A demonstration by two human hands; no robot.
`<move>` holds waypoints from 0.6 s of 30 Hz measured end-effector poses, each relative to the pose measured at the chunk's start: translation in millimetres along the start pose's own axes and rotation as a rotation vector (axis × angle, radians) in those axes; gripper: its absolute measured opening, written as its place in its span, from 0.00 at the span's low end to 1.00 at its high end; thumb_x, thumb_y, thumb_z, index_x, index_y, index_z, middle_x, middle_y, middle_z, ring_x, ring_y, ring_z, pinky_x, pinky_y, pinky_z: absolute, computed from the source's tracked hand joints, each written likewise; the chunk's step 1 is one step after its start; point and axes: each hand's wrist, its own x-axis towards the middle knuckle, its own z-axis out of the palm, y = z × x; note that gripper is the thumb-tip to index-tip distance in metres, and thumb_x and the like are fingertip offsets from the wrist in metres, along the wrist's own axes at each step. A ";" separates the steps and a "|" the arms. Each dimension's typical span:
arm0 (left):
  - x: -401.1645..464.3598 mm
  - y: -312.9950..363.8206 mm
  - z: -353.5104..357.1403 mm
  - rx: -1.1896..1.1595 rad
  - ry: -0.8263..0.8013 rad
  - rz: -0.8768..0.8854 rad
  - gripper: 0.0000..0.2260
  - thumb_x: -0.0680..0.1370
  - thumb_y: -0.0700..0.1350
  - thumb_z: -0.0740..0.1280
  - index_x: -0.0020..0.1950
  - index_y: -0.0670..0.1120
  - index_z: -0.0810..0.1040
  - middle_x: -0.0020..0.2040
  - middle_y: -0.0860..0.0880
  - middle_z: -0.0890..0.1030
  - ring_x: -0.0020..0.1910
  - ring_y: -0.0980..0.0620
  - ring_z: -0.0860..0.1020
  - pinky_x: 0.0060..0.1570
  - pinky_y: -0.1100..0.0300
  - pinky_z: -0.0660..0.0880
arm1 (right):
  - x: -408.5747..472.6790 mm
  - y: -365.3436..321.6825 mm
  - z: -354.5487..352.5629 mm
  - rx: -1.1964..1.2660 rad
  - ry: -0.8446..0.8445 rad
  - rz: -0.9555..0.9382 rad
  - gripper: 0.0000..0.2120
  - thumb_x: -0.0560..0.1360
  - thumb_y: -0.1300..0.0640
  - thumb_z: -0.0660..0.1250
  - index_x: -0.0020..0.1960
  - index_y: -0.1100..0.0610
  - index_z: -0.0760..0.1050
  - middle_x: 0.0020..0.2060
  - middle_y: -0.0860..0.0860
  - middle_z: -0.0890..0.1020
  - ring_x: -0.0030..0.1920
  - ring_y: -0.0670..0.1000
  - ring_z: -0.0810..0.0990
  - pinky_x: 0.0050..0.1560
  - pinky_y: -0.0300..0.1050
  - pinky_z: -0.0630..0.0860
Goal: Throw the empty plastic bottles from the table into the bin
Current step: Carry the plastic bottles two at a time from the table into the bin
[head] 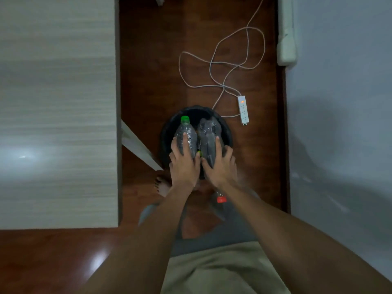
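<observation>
A round black bin (228, 132) stands on the wooden floor below me. My left hand (184, 164) grips a clear plastic bottle with a green cap (186, 132), held over the bin with the cap pointing away. Beside it my right hand (219, 166) holds a second clear bottle (209, 132), its base pointing away over the bin and its red cap (221, 199) showing under my right wrist. The two bottles lie side by side and nearly touch. A small green bit (199, 154) shows between my hands.
A pale wooden table (57, 102) fills the left, with one white leg (137, 145) slanting down beside the bin. A white power strip (243, 109) and its looped cord (233, 60) lie on the floor past the bin. A grey wall (339, 102) stands to the right. My bare foot (162, 186) is near the bin.
</observation>
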 end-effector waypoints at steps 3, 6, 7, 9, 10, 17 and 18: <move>24.9 -21.9 39.1 -0.009 -0.008 -0.011 0.32 0.82 0.54 0.60 0.81 0.53 0.47 0.78 0.42 0.51 0.67 0.36 0.67 0.56 0.41 0.75 | 33.7 11.2 38.6 0.021 -0.009 0.000 0.42 0.78 0.34 0.58 0.81 0.45 0.38 0.74 0.60 0.57 0.68 0.64 0.67 0.66 0.59 0.70; 55.0 -47.9 81.3 0.005 -0.019 -0.021 0.32 0.82 0.55 0.60 0.81 0.52 0.47 0.78 0.42 0.52 0.67 0.37 0.67 0.57 0.43 0.75 | 70.7 21.3 78.6 0.038 0.006 0.024 0.42 0.78 0.35 0.58 0.81 0.45 0.37 0.75 0.61 0.55 0.70 0.66 0.65 0.68 0.60 0.68; 64.3 -53.7 92.1 0.010 -0.020 -0.025 0.32 0.82 0.55 0.60 0.81 0.51 0.47 0.78 0.42 0.52 0.67 0.38 0.68 0.56 0.43 0.75 | 82.0 23.8 88.7 0.026 0.005 0.036 0.41 0.78 0.35 0.57 0.81 0.46 0.37 0.76 0.61 0.54 0.70 0.66 0.65 0.68 0.60 0.67; 82.3 -66.0 115.7 0.009 -0.017 -0.025 0.32 0.82 0.55 0.60 0.81 0.50 0.47 0.77 0.42 0.53 0.66 0.38 0.68 0.56 0.43 0.75 | 104.5 28.7 111.8 -0.005 0.006 0.041 0.41 0.79 0.35 0.56 0.81 0.47 0.36 0.77 0.62 0.54 0.69 0.67 0.66 0.67 0.59 0.67; 90.7 -71.2 126.6 0.013 -0.008 -0.020 0.32 0.82 0.55 0.60 0.81 0.50 0.47 0.77 0.42 0.53 0.66 0.38 0.68 0.56 0.43 0.75 | 115.7 30.4 122.0 -0.015 0.007 0.036 0.41 0.79 0.35 0.55 0.81 0.47 0.35 0.77 0.63 0.54 0.69 0.67 0.67 0.67 0.59 0.68; 125.9 -93.6 158.9 -0.030 -0.063 -0.008 0.33 0.83 0.56 0.57 0.81 0.52 0.43 0.79 0.44 0.47 0.73 0.38 0.64 0.58 0.40 0.75 | 151.4 47.8 157.4 0.008 -0.036 -0.007 0.41 0.77 0.30 0.51 0.79 0.42 0.30 0.80 0.58 0.40 0.77 0.64 0.58 0.73 0.64 0.61; 125.9 -91.5 153.0 -0.014 -0.074 -0.013 0.33 0.83 0.57 0.56 0.81 0.52 0.42 0.80 0.45 0.45 0.74 0.38 0.62 0.59 0.40 0.75 | 149.8 47.6 152.8 0.000 -0.034 -0.013 0.41 0.77 0.29 0.50 0.79 0.42 0.30 0.80 0.58 0.39 0.78 0.63 0.56 0.74 0.64 0.59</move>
